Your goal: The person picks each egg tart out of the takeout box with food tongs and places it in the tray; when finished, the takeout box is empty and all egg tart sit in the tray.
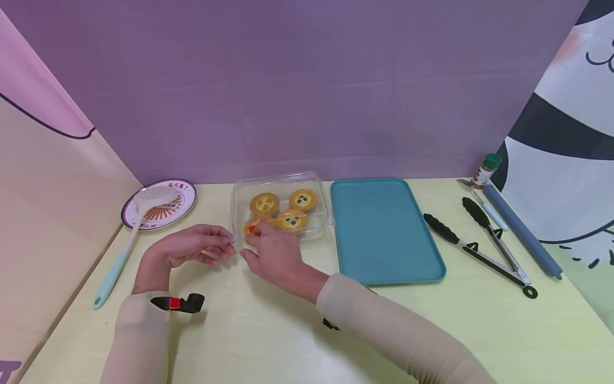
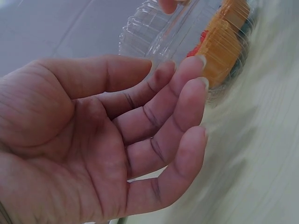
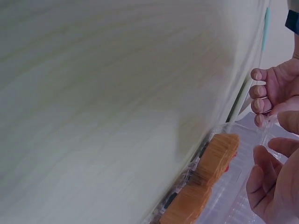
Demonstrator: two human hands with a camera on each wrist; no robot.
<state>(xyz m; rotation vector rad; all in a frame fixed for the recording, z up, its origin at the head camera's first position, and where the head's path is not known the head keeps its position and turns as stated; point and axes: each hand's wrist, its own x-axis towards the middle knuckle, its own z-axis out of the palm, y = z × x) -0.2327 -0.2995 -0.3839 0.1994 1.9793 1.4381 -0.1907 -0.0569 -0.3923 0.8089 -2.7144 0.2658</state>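
A clear plastic clamshell box stands at the back of the table with egg tarts inside; one at the front left carries red fruit. My left hand is at the box's front left corner, palm inward, fingers loosely bent around nothing; the left wrist view shows the fingertips close to the plastic wall. Over the front edge of the box is my right hand, covering part of the front tarts. Its thumb and fingers look apart in the right wrist view. Whether its fingertips touch the lid is hard to tell.
Right of the box lies a blue-green tray. Beyond it are black-handled tongs, a knife, a grey-blue bar and a green-capped spice jar. At left, a slotted turner rests on a patterned plate.
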